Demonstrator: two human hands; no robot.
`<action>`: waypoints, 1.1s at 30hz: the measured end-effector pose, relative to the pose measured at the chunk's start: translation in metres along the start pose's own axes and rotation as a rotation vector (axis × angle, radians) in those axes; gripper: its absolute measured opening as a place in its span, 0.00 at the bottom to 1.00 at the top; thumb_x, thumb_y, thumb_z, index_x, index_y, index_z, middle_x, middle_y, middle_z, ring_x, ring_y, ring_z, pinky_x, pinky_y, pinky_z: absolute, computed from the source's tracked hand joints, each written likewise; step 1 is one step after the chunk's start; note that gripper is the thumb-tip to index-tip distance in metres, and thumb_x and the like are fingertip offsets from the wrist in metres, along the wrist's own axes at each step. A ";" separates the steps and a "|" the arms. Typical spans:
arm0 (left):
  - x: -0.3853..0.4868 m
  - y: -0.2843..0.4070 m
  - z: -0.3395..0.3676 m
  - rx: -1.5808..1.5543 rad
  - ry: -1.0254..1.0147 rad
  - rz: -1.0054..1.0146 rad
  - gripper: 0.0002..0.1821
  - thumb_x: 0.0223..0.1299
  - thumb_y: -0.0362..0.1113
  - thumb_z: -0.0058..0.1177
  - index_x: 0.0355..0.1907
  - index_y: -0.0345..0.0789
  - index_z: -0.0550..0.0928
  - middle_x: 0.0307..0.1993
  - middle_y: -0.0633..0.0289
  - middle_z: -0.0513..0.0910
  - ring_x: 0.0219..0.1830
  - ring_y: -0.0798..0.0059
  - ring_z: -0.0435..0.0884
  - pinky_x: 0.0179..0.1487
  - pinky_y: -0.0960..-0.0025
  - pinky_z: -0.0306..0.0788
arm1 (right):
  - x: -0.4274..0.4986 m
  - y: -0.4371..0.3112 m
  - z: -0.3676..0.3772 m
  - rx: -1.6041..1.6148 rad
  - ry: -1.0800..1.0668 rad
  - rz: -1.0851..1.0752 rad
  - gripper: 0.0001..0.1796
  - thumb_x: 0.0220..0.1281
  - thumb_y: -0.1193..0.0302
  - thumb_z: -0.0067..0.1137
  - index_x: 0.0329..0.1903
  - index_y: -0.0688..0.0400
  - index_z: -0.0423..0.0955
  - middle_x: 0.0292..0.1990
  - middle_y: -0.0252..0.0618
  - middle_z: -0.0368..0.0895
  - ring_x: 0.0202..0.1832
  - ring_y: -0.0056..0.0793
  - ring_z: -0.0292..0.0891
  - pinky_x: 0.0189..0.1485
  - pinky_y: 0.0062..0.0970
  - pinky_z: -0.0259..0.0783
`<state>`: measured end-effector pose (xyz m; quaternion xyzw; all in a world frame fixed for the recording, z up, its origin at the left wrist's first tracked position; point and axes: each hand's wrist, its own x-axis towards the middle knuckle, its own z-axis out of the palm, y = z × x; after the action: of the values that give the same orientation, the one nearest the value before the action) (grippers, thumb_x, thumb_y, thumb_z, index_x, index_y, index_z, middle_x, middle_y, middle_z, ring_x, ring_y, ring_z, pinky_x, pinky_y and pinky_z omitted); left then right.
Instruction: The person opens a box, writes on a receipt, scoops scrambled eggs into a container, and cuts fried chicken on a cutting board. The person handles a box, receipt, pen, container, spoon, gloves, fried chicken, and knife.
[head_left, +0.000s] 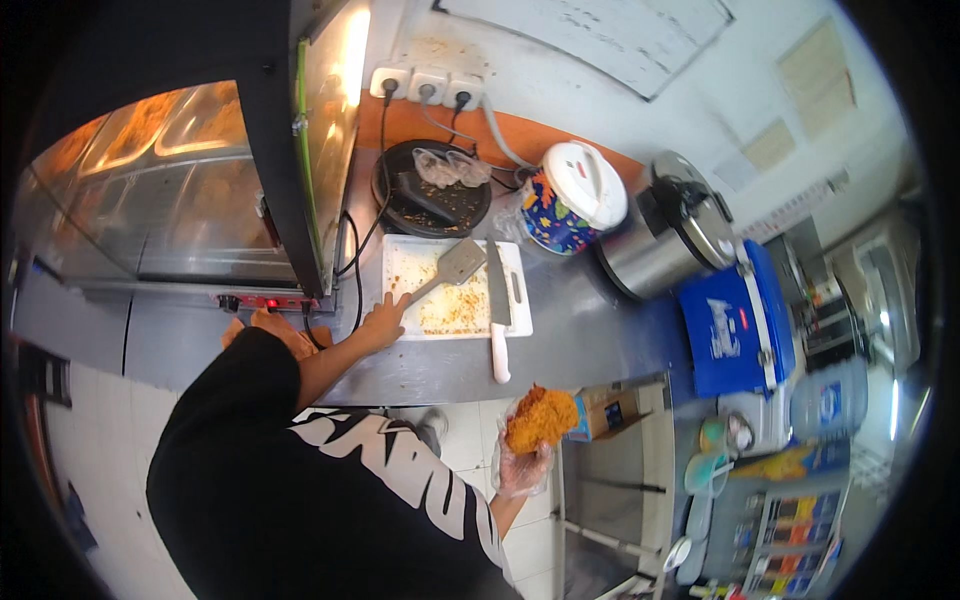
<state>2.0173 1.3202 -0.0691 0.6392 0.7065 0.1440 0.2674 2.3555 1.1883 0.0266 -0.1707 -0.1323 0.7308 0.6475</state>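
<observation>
My bare left hand (385, 321) grips the handle of a flat grey metal spatula (461, 261). Its wide blade rests over a white cutting board (397, 255) scattered with golden crumbs. A large knife (497, 289) lies along the board's right side, its white handle sticking out past the near edge. Off the front of the counter, my right hand (523, 471), in a clear plastic glove, holds up a piece of breaded fried chicken (541, 420). The chicken hides part of the fingers.
A lit food warmer (259, 172) with trays of fried food stands left. Behind the board are a black round lid (397, 206) bearing crumpled plastic, a patterned tub (555, 214), and a steel cooker (667, 255). A blue cool box (731, 322) sits right. Cords (358, 277) hang beside the warmer.
</observation>
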 end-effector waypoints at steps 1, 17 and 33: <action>-0.004 0.001 0.002 -0.037 -0.039 -0.042 0.37 0.53 0.38 0.62 0.62 0.40 0.57 0.52 0.41 0.65 0.48 0.38 0.76 0.48 0.45 0.73 | 0.023 -0.006 -0.008 -0.038 0.017 0.042 0.41 0.57 0.69 0.63 0.71 0.59 0.53 0.61 0.53 0.67 0.58 0.53 0.70 0.53 0.48 0.79; 0.004 0.076 -0.099 -0.007 0.493 -0.229 0.17 0.63 0.43 0.52 0.50 0.36 0.73 0.40 0.47 0.80 0.45 0.48 0.79 0.44 0.51 0.72 | 0.363 0.052 -0.019 -1.216 -0.877 0.216 0.26 0.54 0.73 0.66 0.57 0.53 0.72 0.60 0.42 0.72 0.62 0.39 0.68 0.64 0.35 0.66; 0.158 -0.008 -0.151 0.287 0.561 -0.232 0.15 0.50 0.39 0.62 0.42 0.43 0.80 0.40 0.65 0.80 0.52 0.67 0.76 0.52 0.62 0.69 | 0.442 0.088 0.051 -1.175 -1.093 0.248 0.17 0.45 0.76 0.69 0.42 0.57 0.78 0.50 0.40 0.79 0.58 0.35 0.72 0.63 0.33 0.65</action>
<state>1.9199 1.4947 0.0193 0.5211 0.8337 0.1820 -0.0154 2.2092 1.6164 0.0020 -0.1151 -0.7720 0.5887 0.2103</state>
